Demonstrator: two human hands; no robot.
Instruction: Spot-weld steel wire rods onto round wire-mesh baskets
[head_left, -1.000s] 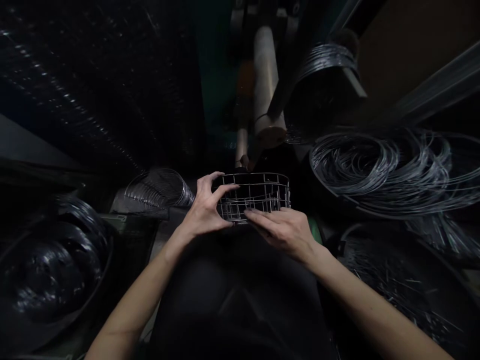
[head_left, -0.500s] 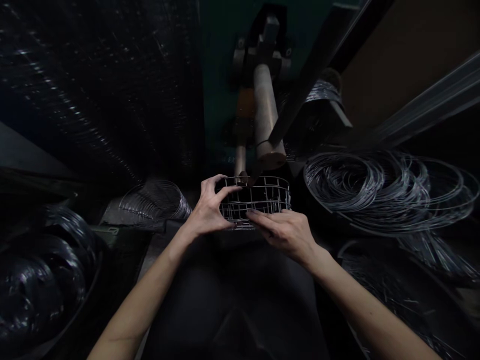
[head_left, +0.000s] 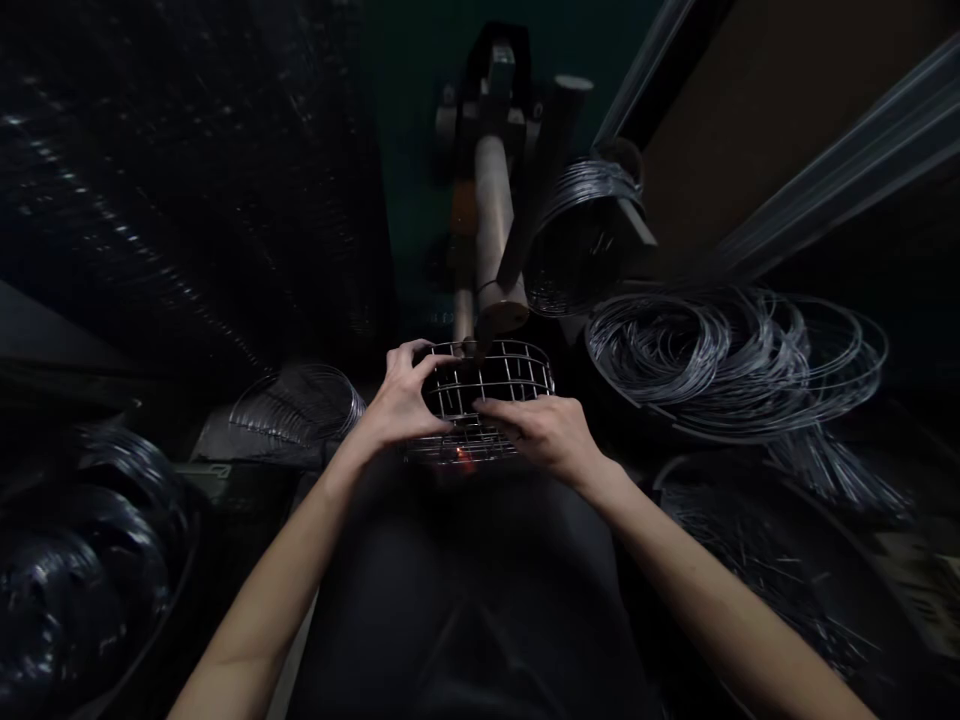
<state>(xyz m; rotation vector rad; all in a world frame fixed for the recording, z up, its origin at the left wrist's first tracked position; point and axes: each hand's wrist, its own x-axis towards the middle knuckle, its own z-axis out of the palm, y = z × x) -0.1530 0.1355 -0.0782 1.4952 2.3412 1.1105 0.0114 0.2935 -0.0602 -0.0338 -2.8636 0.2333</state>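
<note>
A round wire basket [head_left: 517,378] of open metal grid sits between my hands, its rim at the tip of a machine's lower electrode. My left hand [head_left: 401,395] grips its left side, thumb low and fingers over the upper rim. My right hand [head_left: 544,430] is closed on the front of the grid, fingers pointing left. Above the basket juts the machine's thick metal cylinder arm [head_left: 495,220], with a dark bar slanting across it. A small orange-red glow shows at the basket's lower edge. The basket's far side is partly lost in shadow.
Loose wire rings [head_left: 660,350] lie heaped on the right, above a dark tub [head_left: 810,540] of short wire pieces. More coiled wire [head_left: 112,540] fills the lower left. A curved wire grid [head_left: 300,400] lies left of my hand. Stacked wirework rises at the upper left.
The view has shifted, so the machine and heaps appear farther left. The basket looks tilted, showing more of its lower grid, and a reddish glow has appeared beneath it. Both hands keep their hold.
</note>
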